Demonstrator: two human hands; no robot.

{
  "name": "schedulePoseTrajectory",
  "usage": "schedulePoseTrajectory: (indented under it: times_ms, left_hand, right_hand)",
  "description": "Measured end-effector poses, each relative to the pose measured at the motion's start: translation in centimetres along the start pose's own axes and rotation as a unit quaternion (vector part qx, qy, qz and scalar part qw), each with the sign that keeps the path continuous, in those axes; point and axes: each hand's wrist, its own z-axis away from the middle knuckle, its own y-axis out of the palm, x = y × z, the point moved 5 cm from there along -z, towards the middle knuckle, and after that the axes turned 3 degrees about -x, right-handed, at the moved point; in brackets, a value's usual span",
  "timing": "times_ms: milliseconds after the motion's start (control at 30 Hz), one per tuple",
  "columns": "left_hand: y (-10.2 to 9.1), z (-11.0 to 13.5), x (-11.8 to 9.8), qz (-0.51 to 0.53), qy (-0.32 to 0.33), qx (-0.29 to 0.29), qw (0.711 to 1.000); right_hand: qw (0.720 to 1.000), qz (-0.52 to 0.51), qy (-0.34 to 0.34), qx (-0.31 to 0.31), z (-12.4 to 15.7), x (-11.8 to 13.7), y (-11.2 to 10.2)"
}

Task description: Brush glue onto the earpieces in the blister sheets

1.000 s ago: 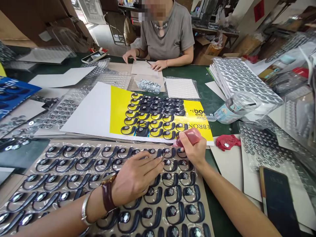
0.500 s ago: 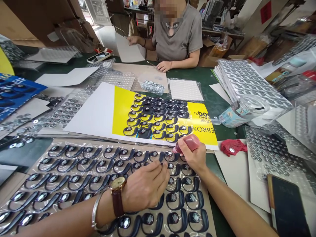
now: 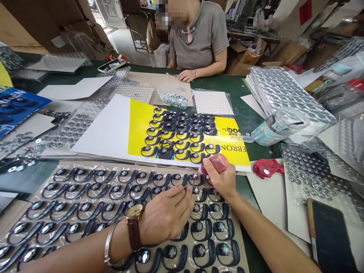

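My right hand [image 3: 223, 178] is wrapped round a small pink squeeze bottle [image 3: 214, 163], tilted so its tip points left and down at a round silver-centred piece [image 3: 193, 176]. Just below that tip, my left hand [image 3: 167, 212] has its fingers pinched together. A thin dark line shows at its fingertips, too fine to name. Under both hands lies a sheet of black hook-shaped pieces with shiny round centres [image 3: 201, 250], set in rows under clear plastic. My left forearm and hand cover part of these rows.
Beyond the sheet lies a yellow and white printed board [image 3: 99, 132]. To the right are a red cloth [image 3: 269, 167], a clear plastic jar [image 3: 273, 131], a phone [image 3: 331, 235] and loose silver discs [image 3: 315, 178]. A co-worker [image 3: 199, 41] sits across the table.
Both my hands and the bottle keep nearly the same position over the sheet. Across the table, the co-worker has lowered the raised white sheet out of sight and leaned left.
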Motion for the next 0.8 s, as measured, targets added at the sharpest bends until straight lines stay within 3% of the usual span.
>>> schedulePoseTrajectory:
  times_ms: [400, 800]
  left_hand:
    - [-0.3, -0.3, 0.5, 0.024, -0.015, -0.014, 0.999]
    - [-0.6, -0.2, 0.8, 0.039, -0.030, -0.013, 0.999]
  right_hand:
    - [0.999, 0.006, -0.015, -0.048, 0.1, 0.2, -0.7]
    - [0.997, 0.057, -0.038, -0.036, -0.3, 1.1, -0.6]
